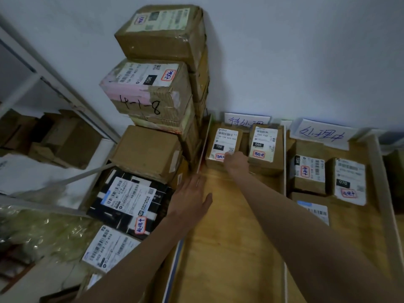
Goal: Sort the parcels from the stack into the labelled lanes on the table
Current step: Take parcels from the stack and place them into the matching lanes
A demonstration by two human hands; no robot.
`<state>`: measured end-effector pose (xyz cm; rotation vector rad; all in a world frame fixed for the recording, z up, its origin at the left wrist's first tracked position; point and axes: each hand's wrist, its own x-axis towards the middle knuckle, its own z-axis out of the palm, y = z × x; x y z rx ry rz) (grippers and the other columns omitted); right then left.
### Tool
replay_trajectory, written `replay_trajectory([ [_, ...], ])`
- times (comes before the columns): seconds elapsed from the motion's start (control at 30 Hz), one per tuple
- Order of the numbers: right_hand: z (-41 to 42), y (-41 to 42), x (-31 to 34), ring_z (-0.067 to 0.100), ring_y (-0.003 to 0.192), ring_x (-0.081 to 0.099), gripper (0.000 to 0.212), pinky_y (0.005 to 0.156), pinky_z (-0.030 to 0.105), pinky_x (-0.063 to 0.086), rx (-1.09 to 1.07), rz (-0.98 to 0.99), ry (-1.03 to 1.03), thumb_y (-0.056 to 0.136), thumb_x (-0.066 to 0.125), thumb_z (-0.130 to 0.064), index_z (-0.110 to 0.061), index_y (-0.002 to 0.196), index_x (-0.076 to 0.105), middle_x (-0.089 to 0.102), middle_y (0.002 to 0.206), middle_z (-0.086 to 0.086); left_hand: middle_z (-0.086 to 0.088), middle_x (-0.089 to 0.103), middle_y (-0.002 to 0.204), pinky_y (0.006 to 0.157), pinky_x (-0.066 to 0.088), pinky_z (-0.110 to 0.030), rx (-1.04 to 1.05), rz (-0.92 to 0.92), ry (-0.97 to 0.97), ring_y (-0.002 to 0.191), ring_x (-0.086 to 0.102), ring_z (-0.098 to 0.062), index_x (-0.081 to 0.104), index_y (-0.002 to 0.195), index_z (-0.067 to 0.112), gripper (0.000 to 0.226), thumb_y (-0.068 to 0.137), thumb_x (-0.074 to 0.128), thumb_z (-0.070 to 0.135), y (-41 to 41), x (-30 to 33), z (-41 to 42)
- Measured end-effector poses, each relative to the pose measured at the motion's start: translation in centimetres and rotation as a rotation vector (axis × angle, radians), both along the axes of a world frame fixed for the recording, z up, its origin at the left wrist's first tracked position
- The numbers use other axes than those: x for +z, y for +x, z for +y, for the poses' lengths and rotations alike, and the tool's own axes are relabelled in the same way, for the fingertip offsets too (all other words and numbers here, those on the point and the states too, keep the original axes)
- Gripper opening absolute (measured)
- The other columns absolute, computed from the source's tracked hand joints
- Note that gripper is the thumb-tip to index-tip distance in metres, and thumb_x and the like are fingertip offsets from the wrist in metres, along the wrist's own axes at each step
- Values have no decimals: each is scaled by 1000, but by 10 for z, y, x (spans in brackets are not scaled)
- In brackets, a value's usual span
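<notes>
1. The parcel marked 150 [223, 144] lies at the far end of the left lane [236, 226], just beside the parcel marked 060 [264, 145].
2. The right hand [236, 161] rests on the near edge of the 150 parcel; its fingers are hidden behind the hand, so I cannot tell whether they grip it.
3. The left hand [191, 196] lies flat, fingers spread and empty, at the lane's left divider [204, 145].
4. The stack [157, 84] rises to the left, against the wall.
5. The right lane [360, 224] holds three more parcels.
</notes>
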<state>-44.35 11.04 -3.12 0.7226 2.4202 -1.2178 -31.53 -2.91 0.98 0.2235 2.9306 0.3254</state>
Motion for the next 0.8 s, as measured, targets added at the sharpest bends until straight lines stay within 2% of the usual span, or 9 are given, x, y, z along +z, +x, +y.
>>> replay_trajectory([
  [0.07,5,2,3,20,82,61,34,58,26,46,41,0,14,103,47,-30,-2,109,65,68,111,14,-2,38,150,112,33,-36,-8,5,-6,136,38,-21,36,147,17,52,101,42,42,0,1,4],
  [0.1,7,4,6,21,83,62,33,57,27,46,54,14,13,103,48,-30,-2,108,65,68,111,13,-2,38,150,112,32,-36,-11,7,-15,137,37,-21,36,147,17,52,101,42,42,0,2,6],
  [0.17,14,11,14,25,93,65,32,71,35,55,79,58,25,101,51,-31,-2,110,63,68,113,14,-3,40,149,112,31,-37,-11,4,-34,138,37,-22,37,146,16,52,101,42,42,-1,5,9],
  [0.23,22,24,26,29,102,63,34,85,43,56,148,114,91,100,53,-34,-4,116,57,64,114,14,-4,41,148,112,34,-39,-10,-1,-55,137,38,-23,39,144,16,51,101,43,42,-1,9,10],
  [0.47,67,88,70,33,120,50,44,95,47,47,375,247,391,100,46,-36,-8,133,46,51,130,14,-5,47,138,106,41,-39,-20,30,-97,128,45,-23,45,136,15,46,99,45,42,12,40,14],
  [0.67,86,138,109,32,132,42,53,108,49,35,396,303,511,99,43,-43,-13,143,41,49,140,12,-4,48,136,106,38,-38,-55,125,-79,126,47,-25,46,137,15,46,100,45,41,39,83,16],
  [0.8,76,164,130,31,134,40,50,111,48,32,397,366,551,100,43,-42,-15,142,43,47,142,11,-6,52,134,105,41,-40,-63,181,-59,124,49,-25,50,135,13,44,100,44,39,58,102,3],
])
